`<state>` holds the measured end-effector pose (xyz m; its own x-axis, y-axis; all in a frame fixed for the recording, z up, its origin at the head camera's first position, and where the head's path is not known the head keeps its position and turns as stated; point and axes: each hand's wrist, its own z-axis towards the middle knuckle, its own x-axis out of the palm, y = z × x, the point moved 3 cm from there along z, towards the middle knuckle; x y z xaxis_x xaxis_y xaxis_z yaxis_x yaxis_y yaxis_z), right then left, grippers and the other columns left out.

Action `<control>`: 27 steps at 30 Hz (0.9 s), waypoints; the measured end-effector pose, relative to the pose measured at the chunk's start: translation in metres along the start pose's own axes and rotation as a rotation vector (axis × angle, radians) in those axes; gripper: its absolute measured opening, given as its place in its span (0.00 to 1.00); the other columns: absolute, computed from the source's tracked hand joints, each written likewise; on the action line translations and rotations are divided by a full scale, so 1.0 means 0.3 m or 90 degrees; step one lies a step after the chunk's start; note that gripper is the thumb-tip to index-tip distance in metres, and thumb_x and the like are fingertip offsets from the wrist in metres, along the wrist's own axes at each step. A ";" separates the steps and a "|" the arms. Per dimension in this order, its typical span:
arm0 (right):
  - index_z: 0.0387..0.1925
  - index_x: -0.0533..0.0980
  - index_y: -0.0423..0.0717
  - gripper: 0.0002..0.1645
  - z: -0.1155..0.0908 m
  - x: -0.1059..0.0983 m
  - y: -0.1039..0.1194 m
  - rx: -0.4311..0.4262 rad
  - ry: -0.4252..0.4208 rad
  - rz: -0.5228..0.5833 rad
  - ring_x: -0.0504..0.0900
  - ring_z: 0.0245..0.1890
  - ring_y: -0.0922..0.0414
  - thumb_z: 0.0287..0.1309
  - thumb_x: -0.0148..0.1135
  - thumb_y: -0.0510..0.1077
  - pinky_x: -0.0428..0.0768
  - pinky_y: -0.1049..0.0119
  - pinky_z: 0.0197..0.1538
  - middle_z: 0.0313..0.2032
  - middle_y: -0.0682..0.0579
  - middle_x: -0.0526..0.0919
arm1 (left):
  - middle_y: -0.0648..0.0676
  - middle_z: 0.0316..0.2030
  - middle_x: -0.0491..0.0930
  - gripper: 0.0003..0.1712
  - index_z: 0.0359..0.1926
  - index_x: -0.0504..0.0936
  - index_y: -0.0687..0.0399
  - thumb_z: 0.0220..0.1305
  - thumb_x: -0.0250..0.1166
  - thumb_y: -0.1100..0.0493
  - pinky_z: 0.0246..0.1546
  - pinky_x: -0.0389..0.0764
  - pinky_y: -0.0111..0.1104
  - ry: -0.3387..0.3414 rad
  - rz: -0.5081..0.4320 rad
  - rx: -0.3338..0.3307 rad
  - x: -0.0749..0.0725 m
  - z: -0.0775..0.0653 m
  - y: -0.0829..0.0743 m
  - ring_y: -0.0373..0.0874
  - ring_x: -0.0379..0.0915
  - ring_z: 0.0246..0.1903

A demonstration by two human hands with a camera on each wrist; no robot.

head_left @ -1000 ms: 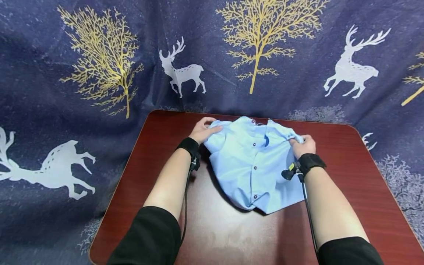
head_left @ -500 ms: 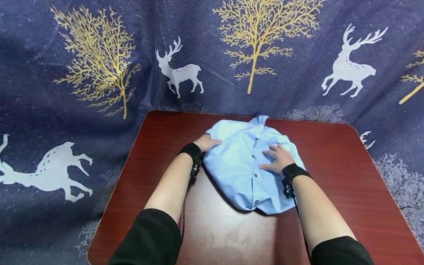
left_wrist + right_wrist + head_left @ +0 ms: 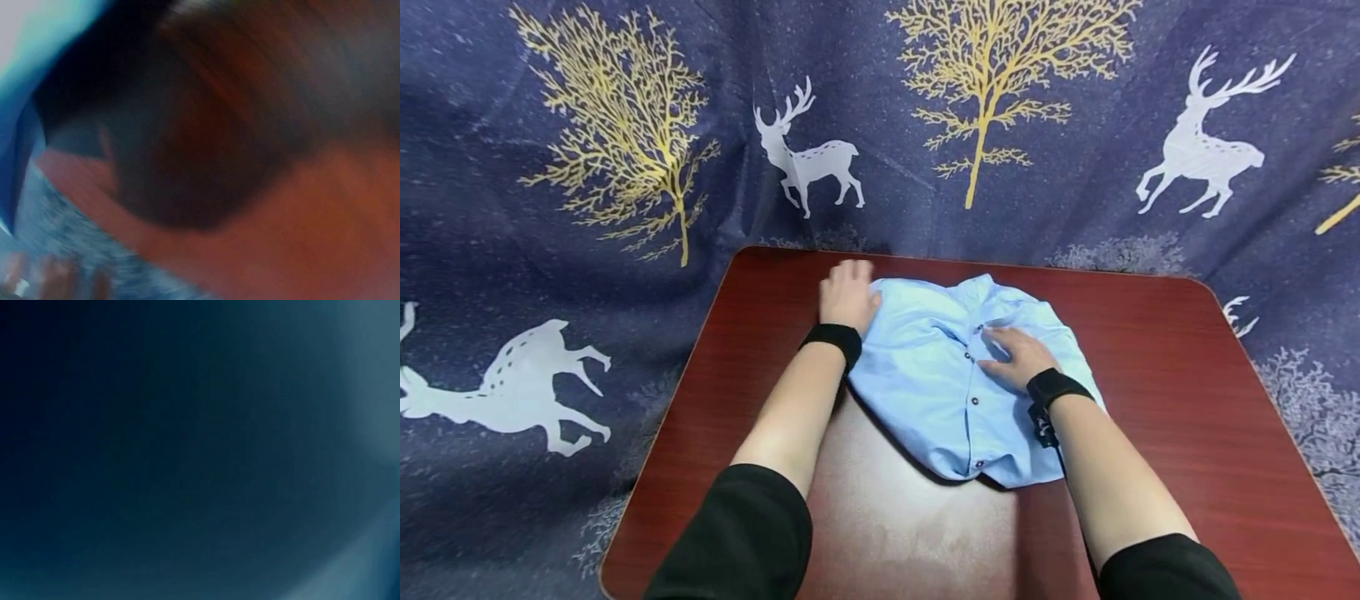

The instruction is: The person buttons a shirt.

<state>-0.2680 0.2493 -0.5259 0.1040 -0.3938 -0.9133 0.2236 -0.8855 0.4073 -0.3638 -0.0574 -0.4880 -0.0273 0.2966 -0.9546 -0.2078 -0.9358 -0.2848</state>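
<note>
A light blue button-up shirt (image 3: 917,375) lies on the table, front side up, its collar toward the far edge and a row of dark buttons down the middle. At its upper left edge is my left hand (image 3: 848,296), fingers extended toward the back. Blurred fingertips (image 3: 56,275) of that hand show low in the left wrist view. My right hand (image 3: 1021,357) rests on the shirt's front, right beside the buttons, fingers spread. Dark, blurred cloth fills the right wrist view and hides the fingers there.
The reddish-brown table (image 3: 1165,400) has rounded far corners. Behind it hangs a dark blue curtain (image 3: 895,167) printed with white deer and yellow trees. Each wrist wears a black strap (image 3: 833,340).
My right hand let go of the shirt's right shoulder and moved in onto its front. The left hand released the left edge and shifted outward. The collar area now lies flatter.
</note>
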 end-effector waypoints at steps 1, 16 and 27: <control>0.61 0.76 0.47 0.34 0.009 0.018 0.013 -0.005 0.018 0.012 0.66 0.67 0.40 0.57 0.68 0.59 0.63 0.41 0.66 0.65 0.42 0.72 | 0.56 0.62 0.68 0.25 0.63 0.68 0.46 0.70 0.58 0.44 0.63 0.63 0.54 -0.019 0.061 0.076 0.006 0.003 -0.037 0.54 0.61 0.64; 0.64 0.73 0.49 0.27 0.000 -0.021 0.038 0.127 -0.028 -0.091 0.77 0.40 0.42 0.65 0.63 0.50 0.77 0.43 0.35 0.50 0.42 0.72 | 0.49 0.39 0.82 0.10 0.45 0.76 0.44 0.75 0.52 0.48 0.36 0.79 0.47 -0.049 -0.070 -0.030 0.050 0.004 -0.059 0.54 0.80 0.36; 0.75 0.58 0.53 0.48 0.103 0.084 0.095 -0.020 0.081 -0.077 0.51 0.74 0.40 0.60 0.59 0.69 0.54 0.38 0.70 0.74 0.45 0.57 | 0.44 0.78 0.39 0.37 0.77 0.45 0.25 0.72 0.45 0.32 0.68 0.43 0.65 0.128 0.045 0.142 0.173 -0.058 -0.104 0.50 0.35 0.76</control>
<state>-0.2889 0.2065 -0.5373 0.1959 -0.2480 -0.9487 0.2715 -0.9160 0.2955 -0.3417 -0.0161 -0.5301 0.1396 0.1687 -0.9757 -0.4222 -0.8812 -0.2128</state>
